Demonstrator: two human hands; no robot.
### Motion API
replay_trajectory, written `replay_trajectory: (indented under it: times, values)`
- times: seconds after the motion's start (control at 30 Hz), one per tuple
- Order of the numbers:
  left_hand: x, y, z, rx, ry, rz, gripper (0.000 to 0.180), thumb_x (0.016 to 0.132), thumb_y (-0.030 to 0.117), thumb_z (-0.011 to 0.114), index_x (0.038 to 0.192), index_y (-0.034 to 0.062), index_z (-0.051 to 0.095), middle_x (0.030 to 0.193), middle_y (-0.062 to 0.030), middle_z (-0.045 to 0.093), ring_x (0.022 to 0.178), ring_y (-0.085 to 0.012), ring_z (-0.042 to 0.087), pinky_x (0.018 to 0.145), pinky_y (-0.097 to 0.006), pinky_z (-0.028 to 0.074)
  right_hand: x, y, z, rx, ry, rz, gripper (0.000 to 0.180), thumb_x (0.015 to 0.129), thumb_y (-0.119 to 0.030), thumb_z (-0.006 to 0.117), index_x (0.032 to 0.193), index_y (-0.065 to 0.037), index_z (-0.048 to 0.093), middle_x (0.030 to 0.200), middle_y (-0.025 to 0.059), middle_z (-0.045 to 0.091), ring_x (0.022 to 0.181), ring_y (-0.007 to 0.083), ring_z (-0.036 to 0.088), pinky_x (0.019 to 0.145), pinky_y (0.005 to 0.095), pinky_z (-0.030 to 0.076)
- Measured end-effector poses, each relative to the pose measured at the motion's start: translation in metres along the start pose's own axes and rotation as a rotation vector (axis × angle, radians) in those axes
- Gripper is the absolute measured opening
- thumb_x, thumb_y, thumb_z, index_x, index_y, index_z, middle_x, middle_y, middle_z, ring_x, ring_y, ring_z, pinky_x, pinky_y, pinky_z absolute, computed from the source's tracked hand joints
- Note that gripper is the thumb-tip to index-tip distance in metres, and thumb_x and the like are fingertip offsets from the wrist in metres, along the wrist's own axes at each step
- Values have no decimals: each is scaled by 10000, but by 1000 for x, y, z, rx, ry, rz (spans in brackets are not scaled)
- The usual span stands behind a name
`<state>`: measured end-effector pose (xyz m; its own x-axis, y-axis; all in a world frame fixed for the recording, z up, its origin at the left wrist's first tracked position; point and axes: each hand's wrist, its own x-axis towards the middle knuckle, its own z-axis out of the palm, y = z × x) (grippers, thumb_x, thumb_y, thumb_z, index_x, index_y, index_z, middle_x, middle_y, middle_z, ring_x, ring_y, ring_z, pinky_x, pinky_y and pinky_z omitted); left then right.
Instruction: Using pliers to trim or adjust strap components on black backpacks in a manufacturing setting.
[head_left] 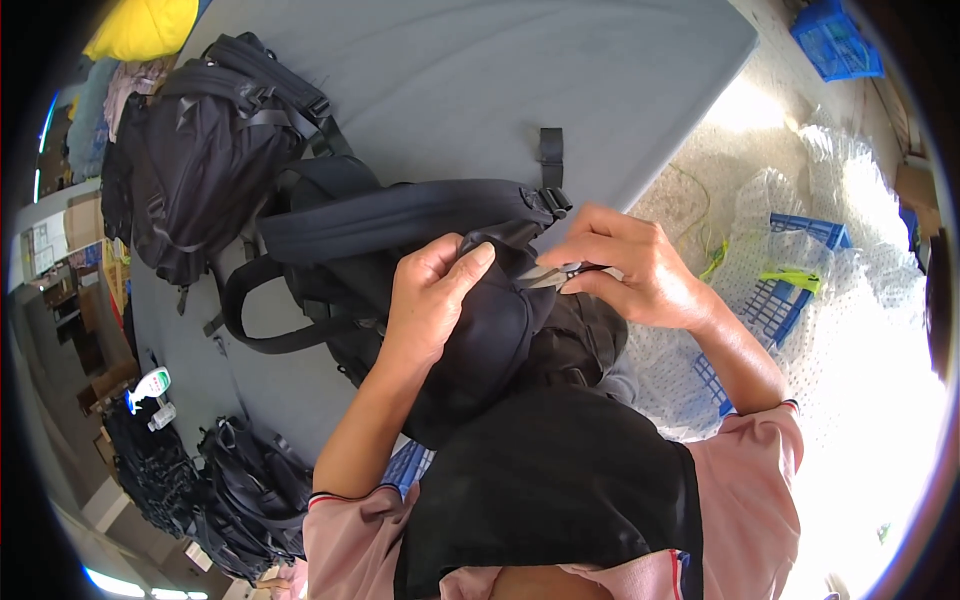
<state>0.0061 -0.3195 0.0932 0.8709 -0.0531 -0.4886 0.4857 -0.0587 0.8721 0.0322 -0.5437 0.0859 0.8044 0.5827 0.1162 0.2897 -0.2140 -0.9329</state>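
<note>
One black backpack (490, 325): the left hand (430, 290) pinches its fabric (512, 236), the right hand (640, 268) holds snips (545, 277); a white bottle (150, 387) bears green print (155, 381).

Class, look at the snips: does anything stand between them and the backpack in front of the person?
Nothing visible does. The snips in the right hand point at the black backpack, which the left hand pinches just to their left. Whether they touch it is unclear.

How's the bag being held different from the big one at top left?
The left hand pinches the near bag; no hand touches the far bag. The near bag is close by the black apron; the far bag is farther away. Both are dark, with straps.
</note>
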Motion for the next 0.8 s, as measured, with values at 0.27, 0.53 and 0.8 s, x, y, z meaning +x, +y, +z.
replay_trajectory:
  times: [0.27,0.53,0.8]
  values:
    - [-1,4,-1,-7,-8,-3,286,870,186,642,657,56,501,628,88,383,596,-22,290,508,-217,228,23,0,-7,-133,-162,-99,301,694,-10,698,982,-98,678,833,57,568,726,225,585,630,321,474]
    - [0,-2,-3,8,-10,-6,285,866,178,644,655,56,496,621,90,376,591,-22,285,504,-218,231,19,14,-2,39,-190,-47,311,701,-11,714,994,-113,696,842,30,578,719,187,575,655,298,473]
    - [2,-2,0,-15,1,-23,276,862,174,651,657,51,511,621,86,385,591,-23,298,505,-215,241,2,10,8,288,-95,229,261,727,-12,720,981,-46,670,871,45,567,742,126,559,660,279,460]
